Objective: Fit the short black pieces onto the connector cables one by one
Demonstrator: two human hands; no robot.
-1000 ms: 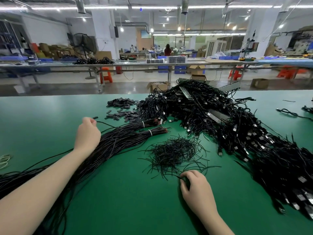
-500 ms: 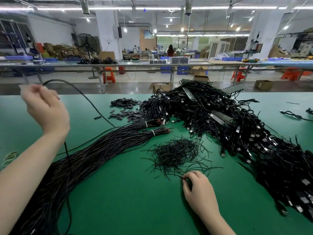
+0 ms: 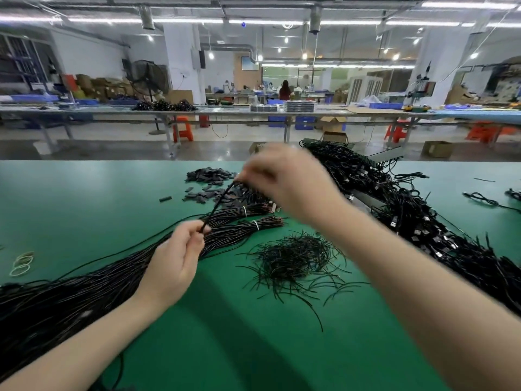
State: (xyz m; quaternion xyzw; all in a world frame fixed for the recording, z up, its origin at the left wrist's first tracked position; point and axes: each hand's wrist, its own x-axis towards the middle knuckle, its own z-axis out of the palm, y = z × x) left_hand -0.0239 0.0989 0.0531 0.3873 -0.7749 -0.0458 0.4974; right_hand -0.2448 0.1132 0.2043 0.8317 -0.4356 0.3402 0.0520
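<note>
My left hand (image 3: pixel 174 258) pinches a thin black cable (image 3: pixel 180 224) between thumb and fingertips, above the long cable bundle (image 3: pixel 84 292). A short black piece (image 3: pixel 220 206) slants up from that pinch to my right hand (image 3: pixel 287 184), which is blurred and pinches its upper end. The loose pile of short thin black pieces (image 3: pixel 293 258) lies below my right forearm. Bundle ends tied with white bands (image 3: pixel 255 224) point right.
A big heap of connector cables (image 3: pixel 408 218) fills the right side of the green table (image 3: pixel 70 198). Small flat black parts (image 3: pixel 208 174) lie at the back centre. Rubber bands (image 3: pixel 21 263) sit at the left edge. Other benches stand beyond.
My left hand came down from high on the left to the middle with the cable. My right hand lifted off the pile of short pieces and rose to meet it.
</note>
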